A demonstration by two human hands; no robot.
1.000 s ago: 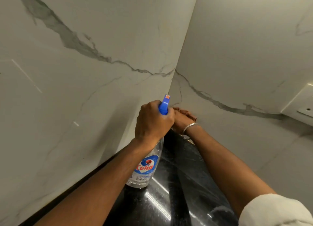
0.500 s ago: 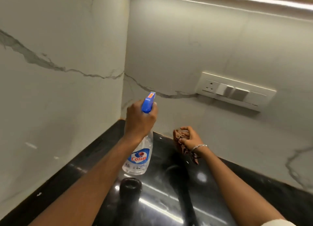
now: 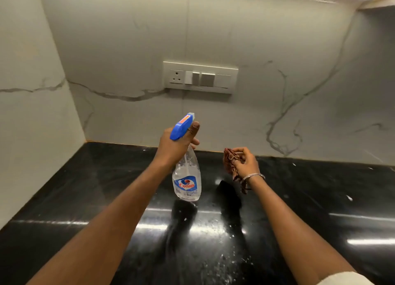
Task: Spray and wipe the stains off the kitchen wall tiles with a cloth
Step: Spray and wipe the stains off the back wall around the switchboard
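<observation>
- The black countertop [image 3: 85,188] fills the lower frame. It is glossy, with white specks scattered at lower centre.
- At mid-frame the left hand [image 3: 175,145] grips the spray bottle [image 3: 187,178] by its neck, held clear above the counter. The fingers are curled round the neck, and one finger lies up the front of the blue head where the trigger would be.
- The bottle's long axis runs nearly upright in the frame, with the clear body hanging below the hand. The nozzle tips up and away from the person, toward the back wall.
- Just right of the bottle and apart from it, the right hand [image 3: 245,163] holds the brown cloth [image 3: 230,158] bunched in curled fingers. A tail of the cloth hangs below the wrist.
- Both hands look about equally far from the back wall. The left hand sits a little higher in the frame.
- Beyond them are the wall tiles [image 3: 128,49], pale with grey veins. I cannot pick out any stains on them.
- The switch plate [image 3: 201,77] is at upper centre, almost straight above the nozzle's line. A spray aimed there would likely wet the socket, so aiming lower or to one side seems wiser.
</observation>
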